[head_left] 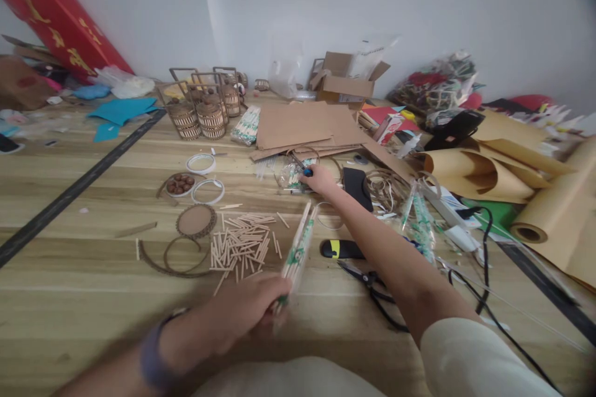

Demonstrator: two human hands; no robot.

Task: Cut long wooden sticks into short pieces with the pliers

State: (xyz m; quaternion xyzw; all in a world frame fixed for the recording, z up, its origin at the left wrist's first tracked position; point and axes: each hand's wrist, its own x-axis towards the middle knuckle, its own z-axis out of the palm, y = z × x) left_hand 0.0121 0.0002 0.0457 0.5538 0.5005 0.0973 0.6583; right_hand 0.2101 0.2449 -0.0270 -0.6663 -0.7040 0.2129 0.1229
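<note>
My left hand [251,304] is closed round several wrapped chopsticks [298,248], which tilt up and away over the table. Their clear sleeves carry green print. Farther off, my right hand [321,178] is closed on a slim dark tool with a blue end [306,171]; its exact kind does not show. Beneath that tool lie clear wrappers with green print [292,177]. Left of the chopsticks spreads a heap of short wooden sticks [242,245]. Below my right forearm are black-handled scissors [370,279] and a black and yellow tool [342,249].
Lidded woven baskets with handles [209,115] stand at the back left. Cardboard sheets [302,124] lie before an open box [344,84]. A bowl of brown beads [180,185], white tape rolls [201,163] and a cardboard disc [195,221] sit left. Brown paper rolls [535,229] fill the right.
</note>
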